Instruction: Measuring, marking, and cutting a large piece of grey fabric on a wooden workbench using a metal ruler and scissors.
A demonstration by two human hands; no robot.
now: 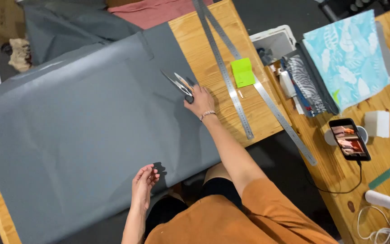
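The right hand (200, 100) grips the scissors (178, 83), fingers closed through the handles, blades open and pointing up-left along the grey fabric (82, 126) on the counter (206, 49), while the left hand (143, 183), fingers loosely curled, rests at the fabric's near edge.

Right hand (200, 100) extended forward, fingers closed; left hand (144, 180) near body, loosely curled.
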